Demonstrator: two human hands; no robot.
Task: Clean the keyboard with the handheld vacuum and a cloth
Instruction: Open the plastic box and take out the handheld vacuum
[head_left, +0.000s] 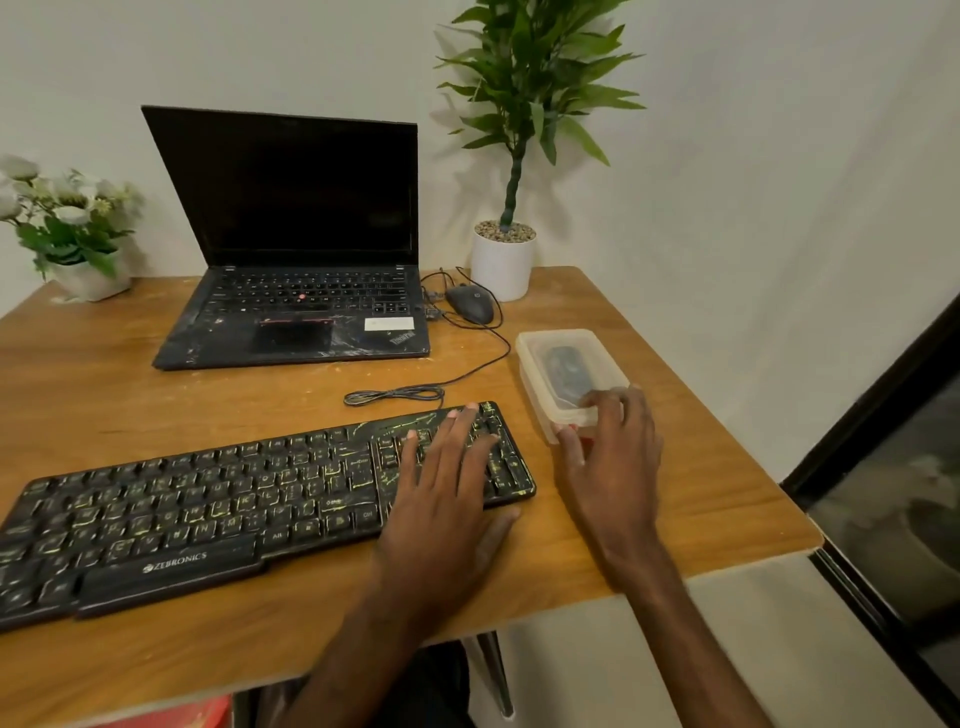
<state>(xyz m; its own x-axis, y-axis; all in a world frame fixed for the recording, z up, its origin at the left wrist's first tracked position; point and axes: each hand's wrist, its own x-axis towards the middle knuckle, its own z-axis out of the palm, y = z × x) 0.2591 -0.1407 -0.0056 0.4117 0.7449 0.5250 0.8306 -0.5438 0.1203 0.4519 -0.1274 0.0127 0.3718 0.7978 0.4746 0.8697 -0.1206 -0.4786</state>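
Keyboard (208, 499): black, keys smeared with yellow-green marks; it lies flat on the table (156, 379), close to the near edge.
Keyboard axis: the long axis runs left to right across the table and is skewed, so the right end sits farther from the person than the left end.
Keyboard facing: keys up, with the branded front edge toward the person and the back edge toward the wall.
Left hand (447, 483): palm down on the keyboard's right end, over the number pad. The fingers (457, 431) are straight and spread, with their tips near the back edge. The thumb lies off the front edge, on the table. It holds nothing and only rests on the keys.
Left forearm: comes up from the near table edge, angled slightly right.
Right hand (613, 452): just right of the keyboard's right end, back of the hand up. The fingers curl over the near end of the box (561, 345) and the thumb is against its near corner, so it grips the box.
Box: translucent plastic with its lid on, just beyond the keyboard's right end. A dark item (563, 369) lies inside, too blurred to name.
Cable (415, 392): partly bundled just behind the keyboard, and it leads back toward the laptop (291, 234).
Laptop: open with a dark screen, well behind the keyboard.
Mouse (470, 304): behind the keyboard's right end, beside the laptop.
Plant (503, 265): in a white pot just behind the mouse.
Flowers (67, 218): far behind the keyboard's left end.
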